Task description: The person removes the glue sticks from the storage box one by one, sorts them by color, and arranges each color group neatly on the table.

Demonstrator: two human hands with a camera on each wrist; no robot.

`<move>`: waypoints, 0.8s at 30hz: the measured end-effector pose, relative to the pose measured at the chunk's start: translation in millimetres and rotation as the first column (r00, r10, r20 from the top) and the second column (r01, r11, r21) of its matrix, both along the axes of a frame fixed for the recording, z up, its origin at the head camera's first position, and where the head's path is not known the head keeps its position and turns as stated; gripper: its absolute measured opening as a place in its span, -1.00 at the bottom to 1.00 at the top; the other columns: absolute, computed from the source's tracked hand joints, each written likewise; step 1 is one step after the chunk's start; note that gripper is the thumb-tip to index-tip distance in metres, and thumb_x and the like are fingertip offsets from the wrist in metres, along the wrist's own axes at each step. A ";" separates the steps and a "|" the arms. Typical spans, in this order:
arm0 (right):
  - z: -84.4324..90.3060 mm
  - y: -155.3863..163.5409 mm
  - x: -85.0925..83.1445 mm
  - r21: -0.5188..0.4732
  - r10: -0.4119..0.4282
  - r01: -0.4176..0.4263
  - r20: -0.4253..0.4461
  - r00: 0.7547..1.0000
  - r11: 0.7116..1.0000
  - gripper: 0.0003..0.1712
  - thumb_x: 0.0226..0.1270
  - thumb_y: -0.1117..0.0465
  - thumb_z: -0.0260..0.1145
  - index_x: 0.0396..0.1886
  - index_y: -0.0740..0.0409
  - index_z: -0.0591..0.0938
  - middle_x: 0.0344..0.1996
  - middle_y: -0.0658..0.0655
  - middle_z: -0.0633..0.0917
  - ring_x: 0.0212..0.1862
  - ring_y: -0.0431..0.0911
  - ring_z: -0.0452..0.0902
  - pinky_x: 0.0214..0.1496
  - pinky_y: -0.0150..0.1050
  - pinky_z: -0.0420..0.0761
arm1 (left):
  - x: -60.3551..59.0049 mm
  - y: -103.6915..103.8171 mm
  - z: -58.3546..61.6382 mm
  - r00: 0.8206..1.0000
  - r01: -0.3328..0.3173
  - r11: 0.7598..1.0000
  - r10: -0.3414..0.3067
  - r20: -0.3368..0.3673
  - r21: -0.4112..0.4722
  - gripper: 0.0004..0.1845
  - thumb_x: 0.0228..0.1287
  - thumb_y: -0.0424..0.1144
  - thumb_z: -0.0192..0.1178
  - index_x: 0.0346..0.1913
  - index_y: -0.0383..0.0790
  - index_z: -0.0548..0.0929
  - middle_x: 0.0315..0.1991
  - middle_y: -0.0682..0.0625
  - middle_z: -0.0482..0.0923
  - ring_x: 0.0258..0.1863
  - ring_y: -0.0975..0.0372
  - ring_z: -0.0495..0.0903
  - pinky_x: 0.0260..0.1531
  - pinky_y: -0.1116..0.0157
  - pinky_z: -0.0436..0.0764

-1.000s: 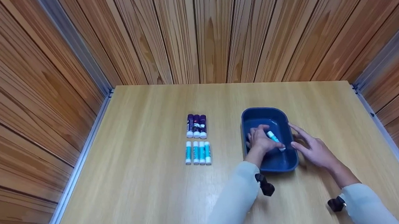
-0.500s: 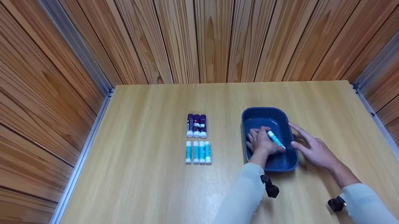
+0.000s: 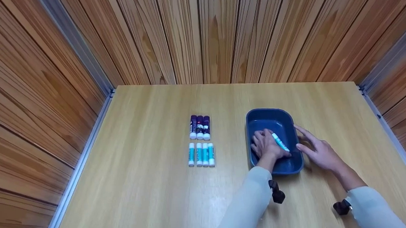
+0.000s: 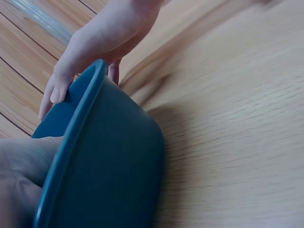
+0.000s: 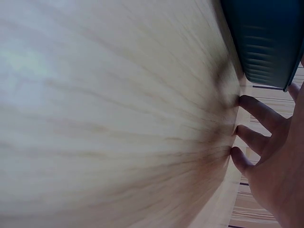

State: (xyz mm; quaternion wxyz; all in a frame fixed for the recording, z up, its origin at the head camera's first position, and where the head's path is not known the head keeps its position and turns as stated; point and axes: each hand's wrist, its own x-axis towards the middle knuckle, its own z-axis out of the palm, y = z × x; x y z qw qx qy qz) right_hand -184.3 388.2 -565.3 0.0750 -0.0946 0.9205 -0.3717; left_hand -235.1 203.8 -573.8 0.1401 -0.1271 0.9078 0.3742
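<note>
A dark blue tray [image 3: 252,125] [image 4: 109,166] [image 5: 266,38] stands on the wooden table, right of centre. My left hand [image 3: 265,146] [image 4: 19,175] reaches into the tray and holds a teal-and-white glue stick [image 3: 280,142] along its thumb side, the stick lying slantwise. My right hand [image 3: 316,149] [image 4: 95,38] rests on the table against the tray's right rim, its fingers [image 5: 256,111] straight. Left of the tray, three purple glue sticks [image 3: 199,127] lie in a row. Just below them several teal glue sticks [image 3: 201,154] form a second row.
Wood-panelled walls close in the table [image 3: 151,189] at the back and on both sides, with metal rails along the side edges. Black wrist cameras [image 3: 277,195] sit on both sleeves. Bare tabletop lies at the left and along the front.
My left forearm has swung a little to the right while the hand stays in the tray with the stick. The right hand has stayed put.
</note>
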 end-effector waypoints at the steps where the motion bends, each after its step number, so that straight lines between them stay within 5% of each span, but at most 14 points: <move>1: 0.0 0.0 0.3 -0.002 0.001 -0.001 0.000 1.000 1.000 -0.18 0.86 -0.06 0.16 0.90 -0.29 0.06 0.63 0.51 0.50 0.66 0.55 0.37 0.62 0.73 0.23 | 0.2 -0.4 0.3 1.000 0.005 1.000 -0.005 -0.001 -0.005 -0.06 -0.16 0.07 0.90 0.28 0.21 0.52 0.42 0.01 0.45 0.48 0.07 0.45 0.69 -0.03 0.44; 13: -0.6 -1.0 -0.3 0.007 -0.001 0.001 0.006 1.000 1.000 -0.17 0.86 -0.09 0.15 0.91 -0.31 0.04 0.65 0.49 0.49 0.67 0.55 0.35 0.59 0.76 0.23 | -3.3 -21.2 18.0 0.986 0.138 0.990 -0.141 0.091 0.043 -0.12 0.05 0.06 0.81 0.45 0.37 0.59 0.54 0.01 0.40 0.57 0.05 0.37 0.74 -0.06 0.37; 24: 0.4 -0.6 0.4 -0.009 -0.002 0.002 -0.007 1.000 1.000 -0.18 0.86 -0.06 0.17 0.90 -0.29 0.07 0.62 0.50 0.51 0.65 0.55 0.39 0.60 0.75 0.24 | -4.2 -24.6 25.4 0.984 0.159 0.986 -0.162 0.078 0.051 -0.09 0.06 -0.03 0.82 0.51 0.37 0.63 0.59 -0.05 0.41 0.68 0.00 0.33 0.75 -0.09 0.40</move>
